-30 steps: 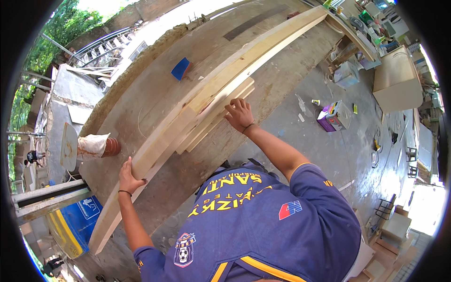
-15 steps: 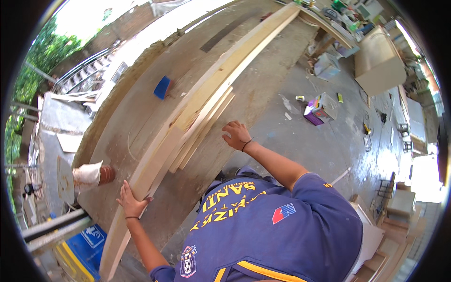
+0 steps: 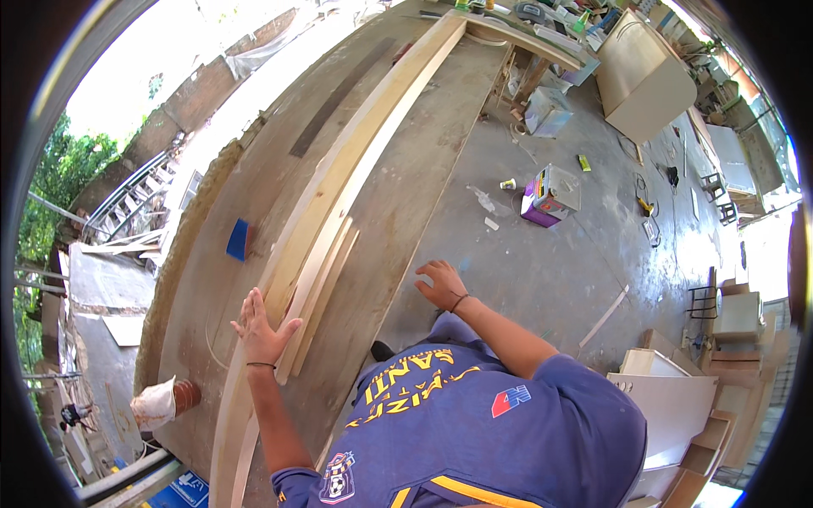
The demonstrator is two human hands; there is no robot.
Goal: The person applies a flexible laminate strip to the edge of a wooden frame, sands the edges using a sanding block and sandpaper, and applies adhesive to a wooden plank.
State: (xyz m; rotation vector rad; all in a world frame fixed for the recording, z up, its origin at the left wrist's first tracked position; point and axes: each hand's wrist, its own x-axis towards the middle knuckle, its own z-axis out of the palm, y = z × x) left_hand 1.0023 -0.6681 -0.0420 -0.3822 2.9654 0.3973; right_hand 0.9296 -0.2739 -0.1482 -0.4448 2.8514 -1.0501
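Right hand [image 3: 443,284] has come off the planks and now hovers, fingers loosely curled, holding nothing, beside the desk [image 3: 398,212] edge | left hand [image 3: 262,326] lies flat, fingers spread, on the long pale planks [image 3: 339,195] running lengthwise along the desk | blue block [image 3: 240,240] sits just left of the planks

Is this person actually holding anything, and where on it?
Nothing is gripped. The left hand lies flat, fingers spread, on the near stretch of the long pale plank; the right hand hangs free beside the bench.
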